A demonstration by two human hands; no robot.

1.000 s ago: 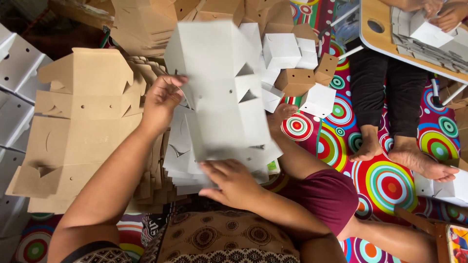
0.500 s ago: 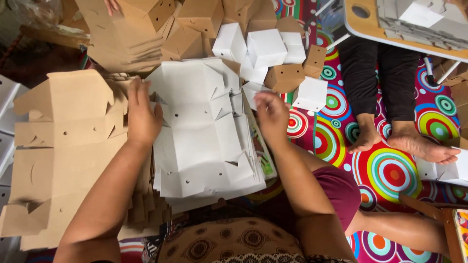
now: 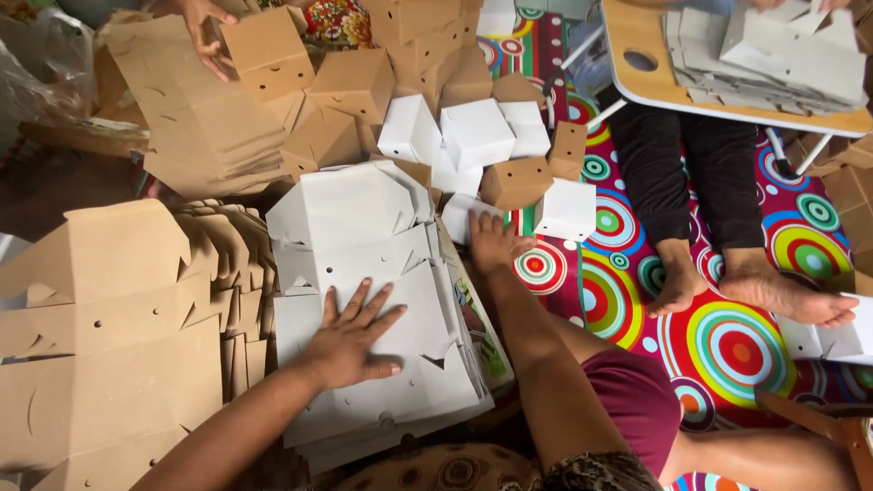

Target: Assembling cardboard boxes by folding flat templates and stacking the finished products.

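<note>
Hands: left hand flat, open on white blanks; right hand open beside folded boxes.

White flat box blanks beside brown cardboard blanks, on a mat of bright multicoloured concentric circles.

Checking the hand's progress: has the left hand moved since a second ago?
Yes. The left hand has come down from the brown blanks onto the white blank stack.
</note>
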